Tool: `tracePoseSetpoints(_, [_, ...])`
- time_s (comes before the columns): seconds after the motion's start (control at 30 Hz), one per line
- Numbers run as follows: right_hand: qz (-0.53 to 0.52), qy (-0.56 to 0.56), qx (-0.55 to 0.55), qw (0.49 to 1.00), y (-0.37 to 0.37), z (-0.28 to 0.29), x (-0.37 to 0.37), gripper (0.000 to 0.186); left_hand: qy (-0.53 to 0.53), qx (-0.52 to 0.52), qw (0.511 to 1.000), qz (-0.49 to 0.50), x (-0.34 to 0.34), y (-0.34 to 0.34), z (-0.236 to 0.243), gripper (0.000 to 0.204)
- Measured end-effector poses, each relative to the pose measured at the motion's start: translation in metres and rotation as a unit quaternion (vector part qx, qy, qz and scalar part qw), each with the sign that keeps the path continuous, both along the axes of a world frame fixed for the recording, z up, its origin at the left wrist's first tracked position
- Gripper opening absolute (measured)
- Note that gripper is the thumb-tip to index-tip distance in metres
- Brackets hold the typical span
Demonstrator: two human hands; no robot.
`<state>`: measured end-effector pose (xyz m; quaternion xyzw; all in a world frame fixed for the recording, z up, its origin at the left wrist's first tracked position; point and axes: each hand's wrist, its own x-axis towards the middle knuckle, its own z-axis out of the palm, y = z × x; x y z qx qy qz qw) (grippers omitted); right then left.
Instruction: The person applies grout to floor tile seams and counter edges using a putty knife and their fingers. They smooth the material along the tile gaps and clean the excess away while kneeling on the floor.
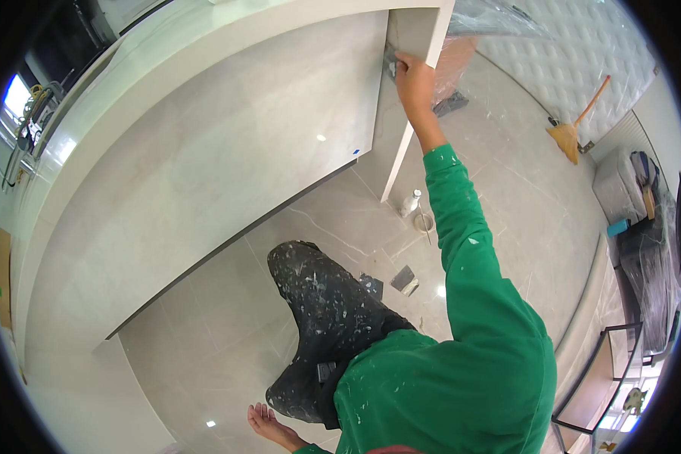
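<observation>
Surface work appears in hand at the far end panel (386, 142), likely calling next for even contact: right hand (415, 82) meets grey piece (390, 63), clamping undeterminable; near left hand (271, 425) empty, fingers apart.

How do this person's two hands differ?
The left hand is open and looks empty; the right hand curls over, seemingly holding, a small grey thing. The left hand is beside the spotted trousers; the right hand reaches to the pale end panel. Both are bare.
</observation>
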<state>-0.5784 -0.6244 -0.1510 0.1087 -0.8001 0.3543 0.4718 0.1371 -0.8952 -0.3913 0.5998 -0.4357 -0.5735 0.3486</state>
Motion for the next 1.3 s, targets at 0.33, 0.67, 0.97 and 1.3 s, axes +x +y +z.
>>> tracePoseSetpoints(0.33, [0.027, 0.048, -0.069, 0.996, 0.003, 0.009, 0.008, 0.021, 0.009, -0.005, 1.000, 0.007, 0.011, -0.001, -0.016, 0.034])
tracePoseSetpoints(0.67, [0.009, -0.059, 0.047, 0.997, 0.000, -0.003, 0.002, 0.020, 0.013, 0.000, 1.000, 0.009, -0.001, 0.005, -0.003, 0.035])
tracePoseSetpoints(0.97, [0.014, -0.089, 0.138, 0.986, 0.015, -0.028, -0.018, 0.022, 0.012, 0.007, 1.000, 0.021, 0.006, 0.006, -0.014, 0.034])
tracePoseSetpoints(1.3, [0.015, -0.088, 0.096, 0.991, 0.010, -0.023, -0.001, 0.022, 0.011, 0.006, 1.000, 0.016, 0.012, 0.005, -0.015, 0.036])
